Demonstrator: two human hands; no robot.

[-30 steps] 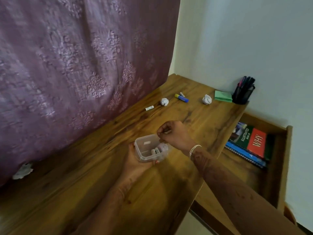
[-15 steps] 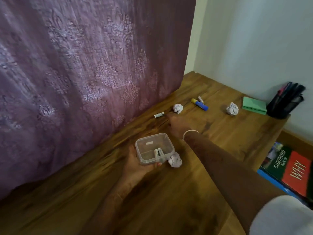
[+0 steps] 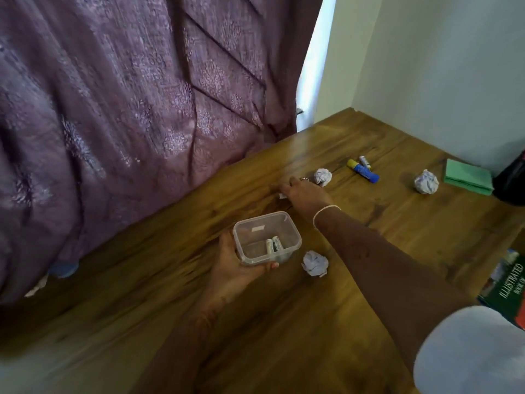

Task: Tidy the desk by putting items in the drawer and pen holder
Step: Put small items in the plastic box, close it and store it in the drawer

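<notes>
My left hand [image 3: 233, 265] holds a clear plastic box [image 3: 295, 237] just above the wooden desk [image 3: 284, 322]; two small batteries [image 3: 272, 245] lie inside it. My right hand [image 3: 306, 194] is stretched forward near the curtain, its fingers lying over a small white item [image 3: 281, 196] that is mostly hidden. Three crumpled paper balls lie on the desk: one [image 3: 315, 263] beside the box, one [image 3: 322, 177] just past my right hand, one [image 3: 426, 182] further right. A blue glue stick [image 3: 363, 171] lies with a small battery [image 3: 365, 161] beside it.
Green sticky notes [image 3: 467, 180] and a black pen holder [image 3: 511, 183] sit at the right edge by the wall. A book [image 3: 508, 288] lies lower right, below the desk edge. A purple curtain [image 3: 127, 109] hangs along the desk's left side, with white paper [image 3: 35, 288] under it.
My right hand left the box and reached forward to the small white item by the curtain. A paper ball now lies on the desk beside the box. The view swung left.
</notes>
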